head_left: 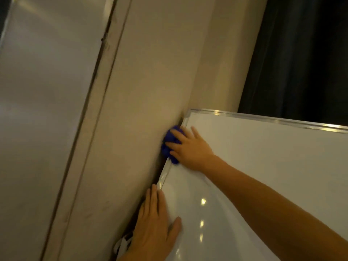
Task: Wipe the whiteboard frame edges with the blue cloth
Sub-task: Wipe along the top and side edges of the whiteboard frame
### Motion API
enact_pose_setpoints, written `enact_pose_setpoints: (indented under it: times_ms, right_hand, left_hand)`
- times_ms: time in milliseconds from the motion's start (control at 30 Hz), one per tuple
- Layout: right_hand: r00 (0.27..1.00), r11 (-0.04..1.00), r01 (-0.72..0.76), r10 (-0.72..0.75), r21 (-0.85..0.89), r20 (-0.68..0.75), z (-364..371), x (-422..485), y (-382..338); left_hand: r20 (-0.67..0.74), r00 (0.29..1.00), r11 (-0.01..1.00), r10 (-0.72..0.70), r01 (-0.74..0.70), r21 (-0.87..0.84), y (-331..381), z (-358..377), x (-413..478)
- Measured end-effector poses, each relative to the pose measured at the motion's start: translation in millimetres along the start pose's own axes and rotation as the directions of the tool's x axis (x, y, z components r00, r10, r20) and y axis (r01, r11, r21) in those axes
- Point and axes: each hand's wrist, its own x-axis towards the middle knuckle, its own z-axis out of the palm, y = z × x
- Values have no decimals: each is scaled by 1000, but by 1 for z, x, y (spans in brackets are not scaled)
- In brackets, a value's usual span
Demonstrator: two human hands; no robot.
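The whiteboard [263, 166] fills the lower right, its glossy white face bordered by a silver metal frame [263, 117]. My right hand [190, 147] presses a bunched blue cloth [168, 146] against the board's left frame edge, a little below the top left corner. Its fingers are spread over the cloth. Lower down the same edge lies my left hand [154, 221], flat and holding nothing, fingers over the frame and thumb on the white face.
A beige wall [141, 110] stands right against the board's left edge, leaving only a narrow dark gap. A pale door or panel [41, 110] is further left. A dark curtain [305, 57] hangs behind the board's top edge. Something white [122, 243] shows beside my left wrist.
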Motion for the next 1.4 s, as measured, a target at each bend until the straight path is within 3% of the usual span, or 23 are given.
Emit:
enact_pose_setpoints:
  times_ms: [33, 67, 133, 200, 267, 300, 367, 400, 433, 533, 567, 600, 667, 733, 867, 900, 1100, 1233, 1300, 1400]
  right_hand:
    - [991, 989, -136, 137, 52, -7, -1, 6, 6]
    - [985, 981, -171, 173, 96, -20, 2, 8, 7]
    - [993, 986, 95, -85, 138, -79, 15, -3, -10]
    - [903, 889, 429, -420, 161, -91, 23, -19, -22]
    - [873, 871, 488, -485, 56, -59, 13, -8, 7]
    - [913, 917, 399, -399, -13, -82, 9, 4, 28]
    - [988, 996, 62, -71, -71, -135, -1, 26, 73]
    - [988, 996, -69, 60, -58, -145, -4, 30, 85]
    - [984, 994, -103, 98, -25, -148, -3, 30, 85]
    - [974, 977, 209, -212, -39, -79, 11, 18, 56]
    - [963, 969, 247, -248, -19, -106, 10, 17, 59]
    - [968, 981, 195, -191, 8, -163, 6, 22, 70]
    - [960, 986, -117, 144, 122, -242, -8, 39, 103]
    - [890, 899, -328, 397, 291, -223, -20, 51, 121]
    - [975, 971, -162, 184, 174, -123, -21, 60, 116]
    - [977, 974, -176, 191, 144, -99, -21, 58, 120]
    - [896, 880, -444, 428, -170, -121, -17, 3, 164]
    - [736, 740, -672, 659, -42, -155, -35, -43, 180]
    - [779, 803, -594, 590, 51, -210, -40, -50, 167]
    - [898, 905, -424, 414, -40, -150, -36, -68, 158]
  left_hand:
    - [-29, 1000, 1000, 9, -9, 15, 5, -1, 8]
    - [-63, 998, 1000, 12, -11, 5, 13, 0, 16]
    - [-122, 992, 1000, 4, -7, -21, 24, -1, 30]
    - [-147, 989, 1000, -20, 16, -26, 28, 1, 39]
    - [-161, 986, 999, 28, -32, -17, 33, -2, 44]
    - [-163, 985, 997, 60, -66, -28, 35, -4, 49]
    - [-209, 972, 993, 108, -116, -24, 38, -4, 64]
    - [-209, 973, 990, 103, -120, -70, 37, -4, 74]
    - [-203, 974, 990, 96, -114, -79, 36, -5, 82]
    - [-266, 953, 980, 141, -173, -99, 45, -13, 117]
    - [-296, 943, 976, 154, -192, -106, 49, -17, 128]
    - [-327, 930, 973, 170, -212, -96, 54, -21, 139]
    - [-359, 911, 965, 205, -248, -79, 68, -28, 161]
    - [-360, 907, 961, 217, -264, -86, 79, -36, 184]
    - [-376, 897, 964, 231, -262, -34, 94, -58, 223]
    - [-375, 899, 964, 226, -261, -44, 97, -65, 229]
    - [-355, 890, 945, 286, -322, -48, 124, -92, 248]
    - [-336, 853, 899, 399, -437, -43, 158, -99, 247]
    - [-342, 817, 871, 463, -491, 7, 175, -101, 243]
    - [-318, 784, 829, 533, -560, 10, 196, -99, 238]
